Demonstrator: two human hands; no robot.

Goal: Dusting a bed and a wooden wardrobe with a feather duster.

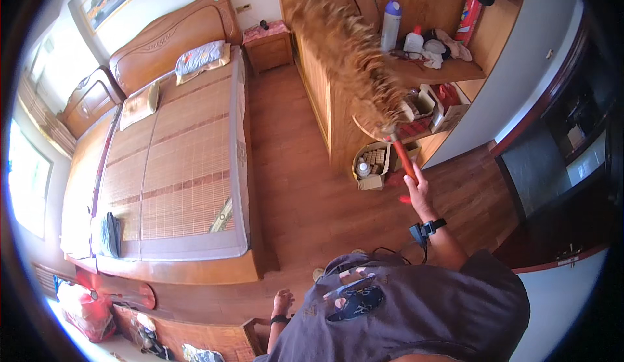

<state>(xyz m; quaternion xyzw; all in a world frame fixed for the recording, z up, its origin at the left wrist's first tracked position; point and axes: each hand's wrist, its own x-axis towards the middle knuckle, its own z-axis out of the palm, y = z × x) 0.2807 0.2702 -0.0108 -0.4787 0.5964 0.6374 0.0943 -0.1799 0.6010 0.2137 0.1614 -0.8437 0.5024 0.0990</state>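
Note:
My right hand (418,192) grips the red handle of a feather duster (348,52), out to the right of my body. Its long brown feathers reach up and away in front of the wooden shelf unit (336,118), blurred at the far end. They overlap the shelves in view; whether they touch the wood I cannot tell. Low at my left side hangs my left hand (282,302), its fingers loosely bent with nothing seen in them. On the upper shelf stand a purple-capped spray can (390,26) and a white bottle with a red cap (414,40).
Below the shelves, an open carton (370,167) sits on the wood floor (302,196). A bed with a bamboo mat (185,157) fills the left side, near a nightstand (268,45). An electric fan (117,293) and a wooden bench (195,330) are at lower left.

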